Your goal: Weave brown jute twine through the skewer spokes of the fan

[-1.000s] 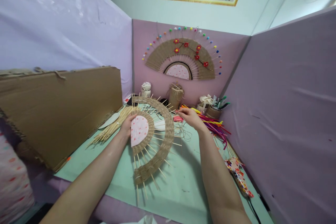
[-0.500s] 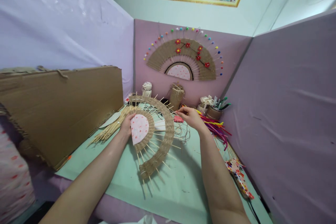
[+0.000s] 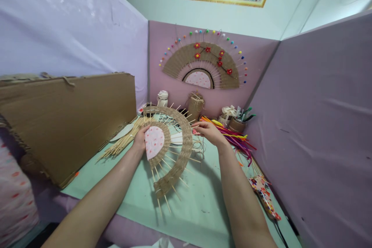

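A half-round woven fan [image 3: 185, 145] of brown twine on thin wooden sticks is held tilted above the table. My left hand [image 3: 140, 139] is closed on its straight side, beside the pink-dotted white centre [image 3: 154, 142]. Bare stick lengths show between the inner and outer woven bands, and stick ends poke past the outer edge. My right hand [image 3: 209, 131] is at the fan's right edge, thumb and fingers pinched by the stick ends. Loose twine [image 3: 201, 146] hangs in loops just below it; the pinched strand itself is mostly hidden by the fingers.
Wooden sticks [image 3: 123, 142] lie beside a cardboard box [image 3: 69, 120] at left. A twine spool [image 3: 195, 105], a white bottle [image 3: 162, 99] and a pen holder [image 3: 236, 124] stand behind. Coloured pipe cleaners [image 3: 236, 141] and a patterned glue gun [image 3: 265, 197] with cord lie right.
My right hand has moved slightly down and in towards the fan's edge, with its fingertips now at the stick ends. My left hand and the fan have barely moved.
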{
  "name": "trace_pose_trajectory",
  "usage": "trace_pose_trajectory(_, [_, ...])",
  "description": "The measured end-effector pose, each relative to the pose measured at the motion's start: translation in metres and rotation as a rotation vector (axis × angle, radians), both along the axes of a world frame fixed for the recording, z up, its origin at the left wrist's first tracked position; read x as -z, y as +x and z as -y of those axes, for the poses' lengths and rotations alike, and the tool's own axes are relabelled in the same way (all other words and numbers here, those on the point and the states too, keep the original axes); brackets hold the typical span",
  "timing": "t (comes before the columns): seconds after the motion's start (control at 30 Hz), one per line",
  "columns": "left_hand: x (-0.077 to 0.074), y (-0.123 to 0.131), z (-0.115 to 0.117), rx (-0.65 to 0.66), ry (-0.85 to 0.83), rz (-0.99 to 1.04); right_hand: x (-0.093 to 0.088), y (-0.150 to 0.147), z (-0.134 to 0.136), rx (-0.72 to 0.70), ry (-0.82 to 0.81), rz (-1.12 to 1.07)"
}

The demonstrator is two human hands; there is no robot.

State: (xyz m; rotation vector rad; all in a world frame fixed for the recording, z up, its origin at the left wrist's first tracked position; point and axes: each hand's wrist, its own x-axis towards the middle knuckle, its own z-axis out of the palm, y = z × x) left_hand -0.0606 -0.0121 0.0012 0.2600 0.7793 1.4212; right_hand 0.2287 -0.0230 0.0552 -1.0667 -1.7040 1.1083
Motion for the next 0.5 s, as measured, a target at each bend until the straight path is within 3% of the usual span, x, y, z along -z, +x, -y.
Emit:
trace_pose_trajectory(0.27, [0.008, 0.003, -0.003, 0.09, -0.058, -0.052, 0.004, -0.001, -0.004, 0.043, 0.008, 0.077])
trace_pose_trajectory(0.5, [0.013, 0.008, -0.005, 0.021, -0.091, -0.047, 0.017, -0.005, -0.012, 0.044, -0.023, 0.034])
